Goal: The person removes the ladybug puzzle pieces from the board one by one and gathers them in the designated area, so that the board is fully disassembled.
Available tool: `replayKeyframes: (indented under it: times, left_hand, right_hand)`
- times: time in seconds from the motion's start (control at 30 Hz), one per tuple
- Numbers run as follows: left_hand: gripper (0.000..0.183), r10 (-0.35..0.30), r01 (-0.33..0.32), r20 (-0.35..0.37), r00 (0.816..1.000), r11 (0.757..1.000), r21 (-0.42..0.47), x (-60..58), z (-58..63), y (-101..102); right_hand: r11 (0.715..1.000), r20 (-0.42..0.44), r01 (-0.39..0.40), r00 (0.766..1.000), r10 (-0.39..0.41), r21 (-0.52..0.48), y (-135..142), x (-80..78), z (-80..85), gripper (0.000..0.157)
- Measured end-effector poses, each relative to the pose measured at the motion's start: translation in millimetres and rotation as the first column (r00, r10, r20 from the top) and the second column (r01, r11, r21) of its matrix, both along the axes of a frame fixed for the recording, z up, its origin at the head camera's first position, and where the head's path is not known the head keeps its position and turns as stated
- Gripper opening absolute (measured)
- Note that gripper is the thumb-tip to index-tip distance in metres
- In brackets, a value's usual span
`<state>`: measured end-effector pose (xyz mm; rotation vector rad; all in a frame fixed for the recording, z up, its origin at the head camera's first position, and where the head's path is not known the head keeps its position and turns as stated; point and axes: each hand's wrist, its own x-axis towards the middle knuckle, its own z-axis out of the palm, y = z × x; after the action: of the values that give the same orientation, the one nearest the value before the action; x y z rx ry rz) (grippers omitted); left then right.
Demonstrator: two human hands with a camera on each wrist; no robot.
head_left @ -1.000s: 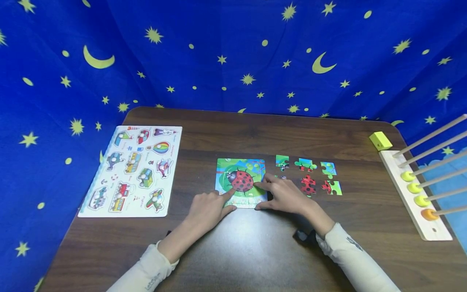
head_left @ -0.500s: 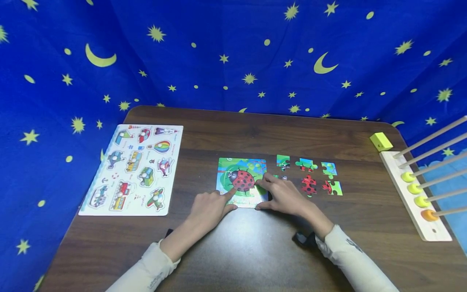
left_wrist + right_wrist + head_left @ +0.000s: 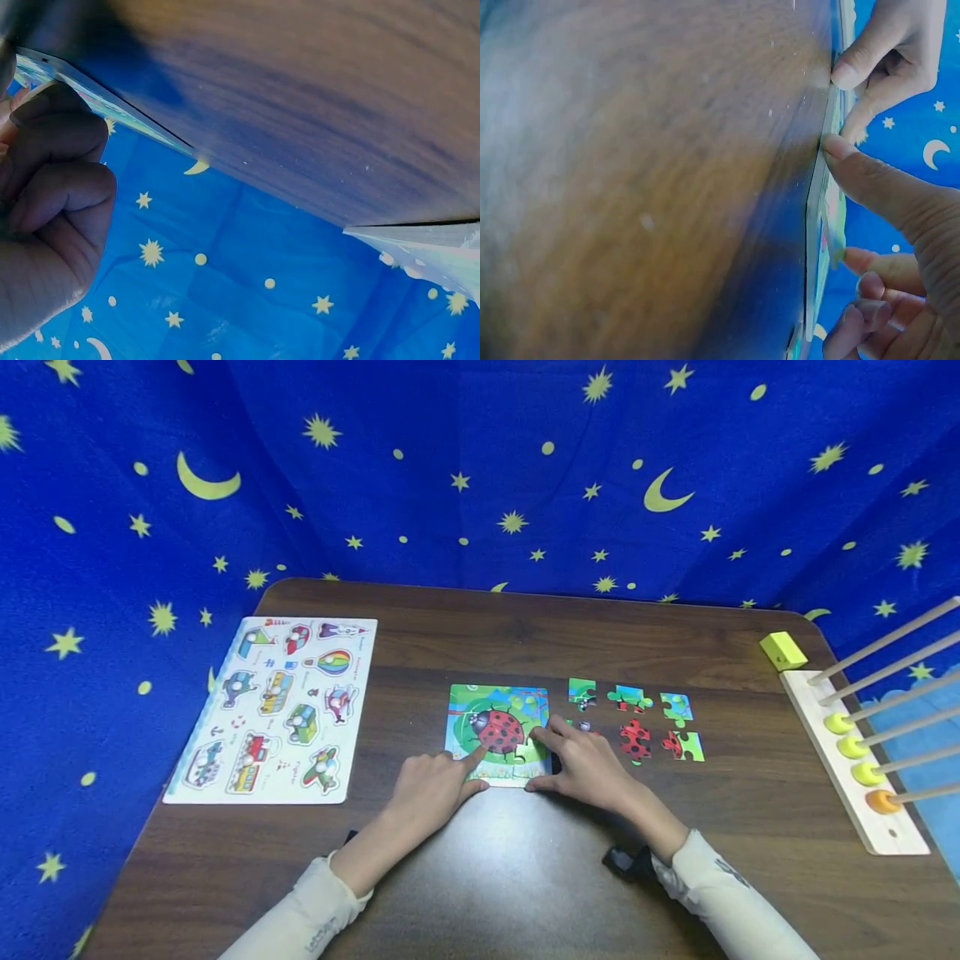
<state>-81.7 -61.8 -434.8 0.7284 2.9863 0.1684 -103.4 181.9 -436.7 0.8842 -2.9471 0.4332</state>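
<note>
A ladybug jigsaw puzzle (image 3: 468, 703) in a flat square frame lies in the middle of the table. My left hand (image 3: 426, 789) holds it down, index finger on the picture and thumb against the front edge; the other fingers are curled under. At the lower right corner, my right hand (image 3: 592, 764) pinches a puzzle piece between thumb and index finger. In the right wrist view this puzzle piece (image 3: 835, 238) stands tilted up off the frame, index fingertip at its raised edge. The left wrist view shows my left hand's (image 3: 64, 180) curled fingers beside the frame.
Several loose ladybug pieces (image 3: 635, 739) lie right of the frame, one partly hidden by my right hand. A white vehicle peg puzzle (image 3: 285, 760) lies at left. A wooden bead rack (image 3: 825, 739) and a yellow-green block (image 3: 783, 649) stand at right. A starry blue curtain hangs behind.
The right index finger has shifted slightly outward and up at the puzzle's lower right corner, and the piece there has changed its tilt. The left hand stays in place.
</note>
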Motion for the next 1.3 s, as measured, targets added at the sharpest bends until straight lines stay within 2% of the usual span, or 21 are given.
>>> replayKeyframes:
  times: [0.13,0.27,0.63,0.87,1.1,1.3]
  left_hand:
    - [0.054,-0.002,0.002,0.000,1.000,1.000,0.004,0.4,-1.4,0]
    - [0.054,-0.003,0.003,-0.008,1.000,1.000,0.011,0.4,-1.6,0]
    - [0.053,-0.019,0.020,-0.046,0.999,0.999,0.033,1.0,-3.2,0]
    - [0.054,-0.019,0.021,-0.035,0.999,0.999,0.044,0.9,-3.1,-1]
    - [0.054,-0.019,0.019,-0.011,1.000,0.998,0.054,-0.3,-1.3,1]
    - [0.054,-0.012,0.012,-0.004,1.000,0.999,0.050,-0.3,-1.4,-1]
  right_hand:
    - [0.998,0.066,0.063,0.996,-0.062,-0.013,1,0.2,-2.1,0.073]
    - [0.995,0.132,0.088,0.988,-0.083,-0.037,2,0.0,-2.5,0.070]
    - [0.998,0.188,0.020,0.982,-0.009,-0.059,14,3.9,7.1,0.062]
    - [0.995,0.204,0.017,0.979,0.005,-0.102,55,11.9,15.1,0.060]
    - [0.991,0.222,0.106,0.971,-0.086,-0.081,110,30.9,16.4,0.061]
    - [0.985,0.179,0.166,0.972,-0.155,-0.054,151,45.4,16.3,0.060]
